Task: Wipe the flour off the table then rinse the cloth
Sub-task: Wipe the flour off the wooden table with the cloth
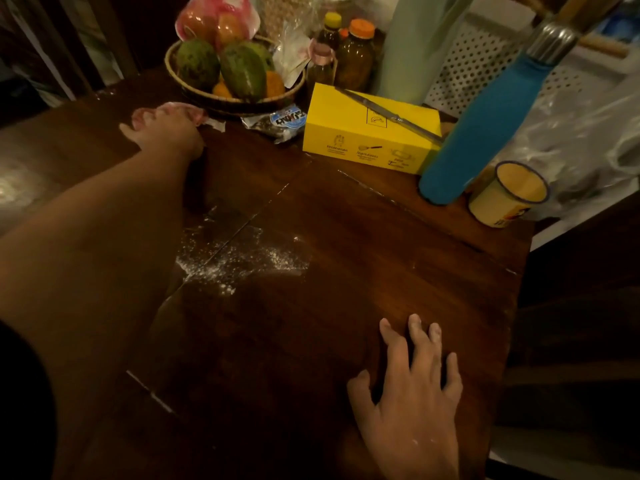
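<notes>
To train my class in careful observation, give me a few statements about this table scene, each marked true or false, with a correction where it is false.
1. The left hand is on the cloth beside the fruit basket. True.
2. All the flour has been wiped away. False: flour is scattered on the middle of the table.
3. A knife lies on top of the yellow box. True.
4. The right hand holds the blue bottle. False: it rests on the table with its fingers spread, and the bottle stands apart from it at the far side.
</notes>
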`<state>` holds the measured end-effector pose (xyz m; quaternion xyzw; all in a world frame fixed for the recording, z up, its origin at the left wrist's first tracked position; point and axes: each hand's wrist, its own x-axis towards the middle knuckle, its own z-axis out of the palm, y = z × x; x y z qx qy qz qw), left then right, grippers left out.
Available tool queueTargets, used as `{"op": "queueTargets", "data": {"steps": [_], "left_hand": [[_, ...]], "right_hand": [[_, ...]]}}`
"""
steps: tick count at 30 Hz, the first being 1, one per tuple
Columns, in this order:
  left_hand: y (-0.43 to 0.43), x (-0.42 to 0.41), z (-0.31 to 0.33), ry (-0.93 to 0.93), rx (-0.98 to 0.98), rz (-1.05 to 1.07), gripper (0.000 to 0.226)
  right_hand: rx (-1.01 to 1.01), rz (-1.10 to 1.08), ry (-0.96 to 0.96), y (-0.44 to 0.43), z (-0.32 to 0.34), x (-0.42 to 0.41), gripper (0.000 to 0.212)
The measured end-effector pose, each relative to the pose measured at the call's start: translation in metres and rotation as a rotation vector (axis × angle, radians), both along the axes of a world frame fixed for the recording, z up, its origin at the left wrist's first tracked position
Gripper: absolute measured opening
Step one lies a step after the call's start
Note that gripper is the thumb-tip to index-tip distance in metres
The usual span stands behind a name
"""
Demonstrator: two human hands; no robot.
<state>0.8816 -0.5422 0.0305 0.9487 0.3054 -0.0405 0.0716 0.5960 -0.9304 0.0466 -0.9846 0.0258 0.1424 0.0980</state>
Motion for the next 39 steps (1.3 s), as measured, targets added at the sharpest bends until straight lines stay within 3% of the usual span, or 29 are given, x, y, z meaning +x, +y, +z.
{"op": "queueTargets", "data": {"steps": [5, 11, 18, 23, 30, 39], "left_hand": [[0.013, -0.002, -0.007, -0.017, 0.021, -0.143, 0.065], [0.013, -0.033, -0.009, -0.025, 0.036, -0.404, 0.060], [-0.006, -0.062, -0.013, -0.050, -0.008, -0.383, 0.062], [0.004, -0.061, -0.004, -0.086, -0.030, -0.452, 0.058], [0.078, -0.036, 0.012, 0.011, -0.038, -0.218, 0.067], [0.133, 0.009, 0.004, -0.056, -0.119, 0.108, 0.066]], "right_hand": [[0.001, 0.063, 0.015, 0.001, 0.000, 0.003, 0.088], [0.063, 0.543, -0.042, 0.007, -0.002, 0.051, 0.064], [0.020, 0.480, -0.156, 0.127, -0.027, 0.130, 0.070], [0.034, 0.452, -0.151, 0.128, -0.025, 0.136, 0.068], [0.060, 0.448, -0.149, 0.129, -0.022, 0.135, 0.077], [0.052, 0.445, -0.159, 0.130, -0.024, 0.138, 0.077]]}}
